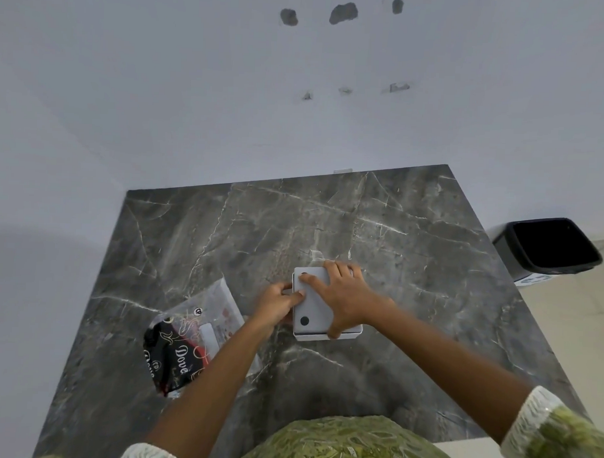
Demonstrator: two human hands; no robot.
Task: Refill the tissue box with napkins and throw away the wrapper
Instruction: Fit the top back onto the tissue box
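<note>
On your far left, near the bench (413, 232) edge, lies the wrapper (190, 341): a crumpled clear pack with a black printed end turned toward you, mouth toward the box, with what looks like a pale stack of napkins inside it, though you cannot be sure through the film. It is well apart from both hands, and your left arm passes just beside it, so the left hand is the nearer one when it comes to picking it up. Moving right, your left hand (277, 303) is at the box's left edge, fingers (296, 294) curled and pressed against the side and rim, thumb on top; it grips nothing loose, only braces the box. The box (313, 308) sits at mid-bench, upside down by the look of it, with dark round feet showing on a pale panel, long axis running away from you. Your right hand (346, 297) lies spread flat over the right half, fingers splayed wide, forefinger reaching to the far left corner, thumb hooked down the near right edge. You are likely working the bottom panel open or shut; which, you cannot tell. Furthest right, off the bench and on the floor, stands the open black bin (519, 252), on your right-hand side, so the wrapper must cross the whole bench to reach it.
</note>
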